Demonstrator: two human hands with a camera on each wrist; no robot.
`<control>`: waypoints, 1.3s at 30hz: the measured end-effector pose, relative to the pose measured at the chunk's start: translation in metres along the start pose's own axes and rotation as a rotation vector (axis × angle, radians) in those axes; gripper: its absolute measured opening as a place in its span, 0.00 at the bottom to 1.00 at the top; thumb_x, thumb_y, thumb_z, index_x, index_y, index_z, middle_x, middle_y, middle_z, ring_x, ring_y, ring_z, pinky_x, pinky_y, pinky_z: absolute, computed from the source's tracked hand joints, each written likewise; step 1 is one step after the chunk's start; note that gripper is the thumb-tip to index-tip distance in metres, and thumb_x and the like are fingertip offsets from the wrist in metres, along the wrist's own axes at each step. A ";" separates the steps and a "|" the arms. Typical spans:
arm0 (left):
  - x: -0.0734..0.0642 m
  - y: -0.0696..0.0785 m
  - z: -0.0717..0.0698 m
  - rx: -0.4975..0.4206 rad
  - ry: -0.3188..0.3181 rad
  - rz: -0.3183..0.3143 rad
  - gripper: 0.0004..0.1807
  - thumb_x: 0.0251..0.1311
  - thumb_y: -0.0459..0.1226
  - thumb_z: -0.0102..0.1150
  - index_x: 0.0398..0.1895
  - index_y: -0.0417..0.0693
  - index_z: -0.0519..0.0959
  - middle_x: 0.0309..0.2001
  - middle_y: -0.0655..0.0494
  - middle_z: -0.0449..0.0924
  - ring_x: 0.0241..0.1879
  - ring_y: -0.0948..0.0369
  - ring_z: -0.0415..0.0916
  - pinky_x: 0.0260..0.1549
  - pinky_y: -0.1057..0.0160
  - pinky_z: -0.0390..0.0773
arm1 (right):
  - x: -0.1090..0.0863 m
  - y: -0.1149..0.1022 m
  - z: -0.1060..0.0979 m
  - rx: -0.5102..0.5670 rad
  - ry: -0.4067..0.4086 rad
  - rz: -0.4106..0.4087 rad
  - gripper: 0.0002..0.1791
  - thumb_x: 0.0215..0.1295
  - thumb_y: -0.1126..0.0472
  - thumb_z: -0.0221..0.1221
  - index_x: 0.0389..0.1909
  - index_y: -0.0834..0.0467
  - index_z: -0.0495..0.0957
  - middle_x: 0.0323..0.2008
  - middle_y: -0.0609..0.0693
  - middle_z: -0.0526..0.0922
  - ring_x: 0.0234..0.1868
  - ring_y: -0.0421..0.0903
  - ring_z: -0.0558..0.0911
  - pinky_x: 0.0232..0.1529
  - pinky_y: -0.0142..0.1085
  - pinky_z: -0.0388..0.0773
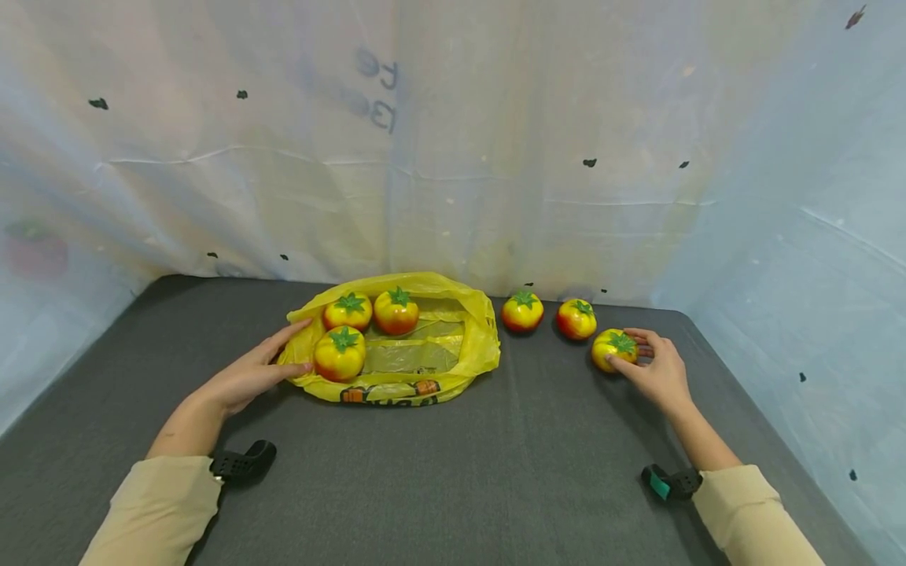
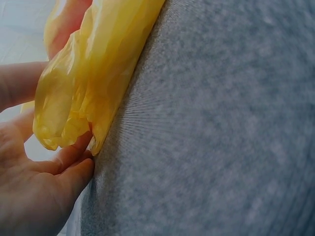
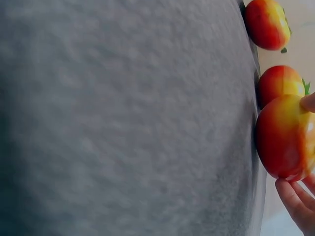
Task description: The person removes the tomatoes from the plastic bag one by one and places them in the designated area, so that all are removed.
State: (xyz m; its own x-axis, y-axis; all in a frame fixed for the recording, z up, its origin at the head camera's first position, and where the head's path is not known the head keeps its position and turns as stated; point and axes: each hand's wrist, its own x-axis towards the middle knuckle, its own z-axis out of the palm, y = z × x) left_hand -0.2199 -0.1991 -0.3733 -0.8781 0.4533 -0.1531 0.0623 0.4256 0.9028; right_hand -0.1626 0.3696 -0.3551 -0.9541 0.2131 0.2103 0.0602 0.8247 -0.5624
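Note:
A yellow plastic bag (image 1: 481, 338) lies spread wide at its mouth, with three yellow-red tomatoes inside on its left side, one of them the front tomato (image 1: 340, 355). At the bag's left rim, my left hand (image 1: 258, 369) holds the plastic between thumb and fingers; the left wrist view shows fingertips partly tucked behind the bag's folds (image 2: 103, 64). Off to the right, my right hand (image 1: 658, 371) grips a tomato (image 1: 609, 350) by its sides, thumb in front and fingers behind. That tomato (image 3: 280, 137) appears at or very near the table surface.
Two more tomatoes, a left one (image 1: 522, 313) and a right one (image 1: 576, 320), stand between the bag and my right hand. The dark grey table (image 1: 453, 479) ends at a whitish plastic sheet (image 1: 460, 157) behind, with sheeting at both sides too.

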 end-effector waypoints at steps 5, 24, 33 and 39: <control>0.000 0.000 0.000 0.005 0.007 -0.013 0.49 0.65 0.48 0.57 0.78 0.55 0.36 0.75 0.35 0.24 0.72 0.33 0.29 0.62 0.30 0.48 | 0.009 0.003 -0.002 -0.002 -0.004 0.026 0.36 0.63 0.49 0.61 0.67 0.64 0.63 0.58 0.70 0.64 0.57 0.68 0.69 0.54 0.59 0.69; -0.001 0.001 0.000 0.012 0.015 -0.016 0.48 0.65 0.48 0.56 0.78 0.55 0.36 0.75 0.35 0.25 0.72 0.33 0.29 0.61 0.30 0.49 | 0.041 0.012 0.001 0.040 0.017 0.166 0.37 0.67 0.51 0.57 0.71 0.63 0.57 0.67 0.71 0.60 0.65 0.67 0.64 0.59 0.58 0.68; 0.001 0.000 0.002 0.006 0.022 -0.024 0.48 0.65 0.46 0.57 0.78 0.58 0.36 0.75 0.34 0.25 0.71 0.32 0.28 0.60 0.28 0.48 | 0.052 0.015 0.002 0.061 0.035 0.235 0.38 0.68 0.48 0.54 0.73 0.62 0.55 0.68 0.70 0.59 0.66 0.67 0.63 0.60 0.56 0.67; 0.000 0.001 0.001 0.007 0.019 -0.024 0.47 0.66 0.46 0.56 0.78 0.57 0.37 0.75 0.34 0.24 0.71 0.32 0.28 0.60 0.28 0.47 | 0.055 0.016 0.001 0.041 0.020 0.231 0.39 0.68 0.45 0.53 0.73 0.61 0.55 0.68 0.71 0.59 0.66 0.67 0.63 0.60 0.57 0.67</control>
State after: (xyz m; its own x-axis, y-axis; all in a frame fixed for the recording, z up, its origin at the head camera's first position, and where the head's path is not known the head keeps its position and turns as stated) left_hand -0.2190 -0.1980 -0.3726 -0.8881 0.4283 -0.1666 0.0446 0.4412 0.8963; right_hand -0.2148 0.3944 -0.3533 -0.9105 0.4041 0.0879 0.2636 0.7309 -0.6296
